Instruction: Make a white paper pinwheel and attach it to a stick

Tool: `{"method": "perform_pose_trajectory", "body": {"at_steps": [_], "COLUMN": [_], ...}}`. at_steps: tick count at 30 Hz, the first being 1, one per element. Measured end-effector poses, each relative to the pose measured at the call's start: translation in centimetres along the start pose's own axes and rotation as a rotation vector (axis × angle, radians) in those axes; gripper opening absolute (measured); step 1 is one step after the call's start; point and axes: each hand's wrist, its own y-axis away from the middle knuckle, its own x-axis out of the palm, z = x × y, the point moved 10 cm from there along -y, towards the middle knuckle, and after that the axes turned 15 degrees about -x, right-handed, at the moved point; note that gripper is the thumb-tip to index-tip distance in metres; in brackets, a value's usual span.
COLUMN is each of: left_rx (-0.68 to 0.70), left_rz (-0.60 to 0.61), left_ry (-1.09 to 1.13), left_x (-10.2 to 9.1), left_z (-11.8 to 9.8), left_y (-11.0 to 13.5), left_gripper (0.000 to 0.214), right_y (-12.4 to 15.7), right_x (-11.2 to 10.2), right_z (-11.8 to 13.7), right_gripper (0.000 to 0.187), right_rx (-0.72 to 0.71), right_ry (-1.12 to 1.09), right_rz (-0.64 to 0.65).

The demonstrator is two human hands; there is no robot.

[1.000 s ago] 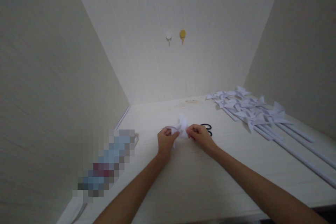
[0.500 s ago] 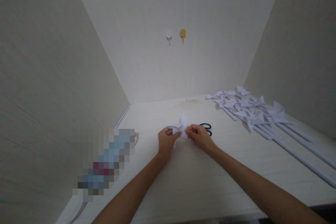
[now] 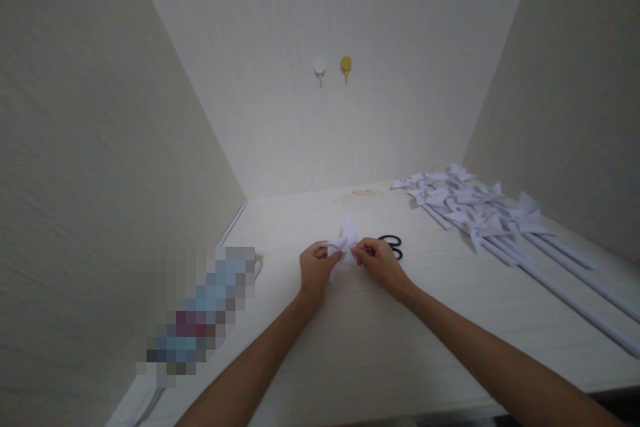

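A white paper pinwheel (image 3: 349, 233) with folded, curling blades is held just above the middle of the table. My left hand (image 3: 316, 268) grips it from the left, thumb pressed near its centre. From the right, my right hand (image 3: 379, 260) pinches at the pinwheel with thumb and fingertips closed together; anything small between those fingertips is hidden. Behind the right hand lie scissors, whose black handle loops (image 3: 393, 240) show while the blades are covered.
Several white paper pinwheels (image 3: 480, 223) on white paper sticks (image 3: 575, 303) lie piled at the right. A blurred-out long object (image 3: 210, 300) lies at the left with a cable. A white hook (image 3: 319, 68) and a yellow hook (image 3: 346, 65) hang on the back wall (image 3: 400, 113).
The view has shifted very slightly. Both hands stay at the pinwheel in nearly the same pose.
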Motion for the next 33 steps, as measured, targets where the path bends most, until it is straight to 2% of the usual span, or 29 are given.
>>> {"method": "perform_pose_trajectory", "body": {"at_steps": [5,11,16,22,27,33], "left_rx": [-0.012,-0.016,-0.024,-0.015,-0.017,-0.015], "left_rz": [0.002,0.015,0.033,-0.008,-0.016,0.014], "left_ry": [0.026,0.016,-0.005,-0.046,-0.054,-0.034], "left_x": [0.0,0.0,0.3,0.2,0.2,0.3], "left_z": [0.1,0.0,-0.1,-0.4,-0.2,0.2], "left_y": [-0.1,0.1,0.2,0.4,0.4,0.1], "left_gripper": [0.018,0.017,0.015,0.011,0.013,0.014], "right_y": [0.2,0.4,0.5,0.7,0.8,0.7], "right_x": [-0.2,0.0,-0.1,-0.6,-0.9,-1.4], "right_z": [0.9,3.2,3.6,4.1,4.2,3.9], "right_gripper": [0.020,0.018,0.019,0.020,0.019,0.019], "right_rx": [-0.030,-0.173,-0.221,-0.276,-0.294,-0.245], "right_ry": [0.085,0.235,0.303,0.364,0.392,0.383], "right_rz": [-0.014,-0.004,-0.014,-0.079,-0.107,-0.129]}}
